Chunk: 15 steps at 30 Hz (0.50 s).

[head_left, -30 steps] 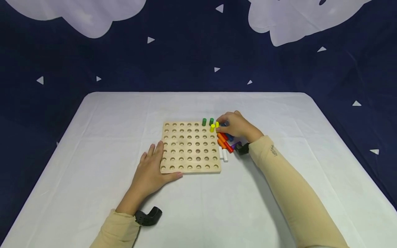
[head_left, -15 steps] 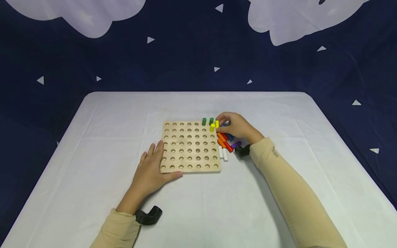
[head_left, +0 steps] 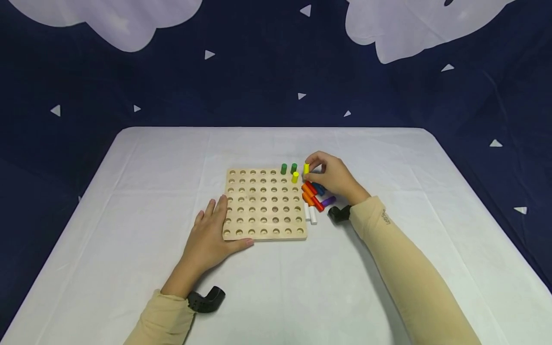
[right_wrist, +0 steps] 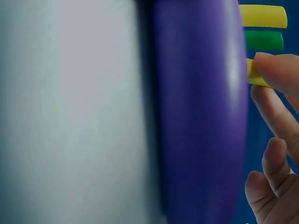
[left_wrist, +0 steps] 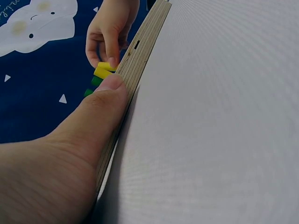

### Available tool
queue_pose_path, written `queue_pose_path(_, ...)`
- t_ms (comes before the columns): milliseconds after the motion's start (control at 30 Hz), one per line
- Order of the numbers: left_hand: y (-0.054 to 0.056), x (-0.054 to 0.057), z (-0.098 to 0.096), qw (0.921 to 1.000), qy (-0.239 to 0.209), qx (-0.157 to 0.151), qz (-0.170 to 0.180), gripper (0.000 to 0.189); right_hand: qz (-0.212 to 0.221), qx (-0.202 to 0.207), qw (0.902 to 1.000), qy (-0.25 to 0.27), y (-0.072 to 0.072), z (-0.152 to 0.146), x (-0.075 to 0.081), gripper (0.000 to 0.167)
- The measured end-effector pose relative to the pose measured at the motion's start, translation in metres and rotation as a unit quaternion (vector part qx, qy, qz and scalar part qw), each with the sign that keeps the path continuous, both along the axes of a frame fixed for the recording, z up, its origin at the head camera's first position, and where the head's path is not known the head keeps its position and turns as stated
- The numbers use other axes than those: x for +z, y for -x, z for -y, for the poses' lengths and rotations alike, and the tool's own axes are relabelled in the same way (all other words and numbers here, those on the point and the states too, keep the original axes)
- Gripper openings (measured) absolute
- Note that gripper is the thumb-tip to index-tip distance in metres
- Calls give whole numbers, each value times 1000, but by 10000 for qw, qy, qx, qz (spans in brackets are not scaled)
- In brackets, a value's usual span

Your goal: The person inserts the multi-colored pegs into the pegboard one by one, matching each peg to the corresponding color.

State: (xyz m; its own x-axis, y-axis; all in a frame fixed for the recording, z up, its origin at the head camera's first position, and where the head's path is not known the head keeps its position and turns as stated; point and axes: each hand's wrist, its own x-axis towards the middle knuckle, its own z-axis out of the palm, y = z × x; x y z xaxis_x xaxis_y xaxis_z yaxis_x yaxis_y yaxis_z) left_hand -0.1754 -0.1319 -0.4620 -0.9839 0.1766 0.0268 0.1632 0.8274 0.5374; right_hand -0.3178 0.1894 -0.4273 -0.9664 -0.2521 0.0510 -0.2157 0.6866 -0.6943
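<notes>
A square wooden pegboard [head_left: 258, 205] with rows of round holes lies on the table. My left hand [head_left: 208, 237] rests at its near left corner, straight fingers along the left side and thumb [left_wrist: 96, 114] against the front edge. Just past the far right corner, my right hand [head_left: 332, 177] pinches a yellow peg [head_left: 306, 168] between thumb and forefinger; the peg is roughly upright. Two green pegs [head_left: 283, 169] stand in the back row of the board, and another yellow peg [head_left: 295, 178] stands in the row in front of them.
Red and orange pegs [head_left: 308, 199] lie beside the board's right edge, with blue pegs [head_left: 319, 189], a purple peg [head_left: 329, 201] and white pegs [head_left: 313, 215] around them. The purple peg fills much of the right wrist view. A dark patterned cloth [head_left: 258, 86] hangs behind the table.
My right hand has shifted slightly right and away, carrying the yellow peg from the board's right edge to just beyond its far right corner. The left hand and board have not moved.
</notes>
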Motion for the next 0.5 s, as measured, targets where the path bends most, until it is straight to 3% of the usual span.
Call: queue_pose_path(500, -1, 1, 0, 10000, -23, -11, 14, 130, -548, 65, 9984, 89, -9, -2, 14, 27)
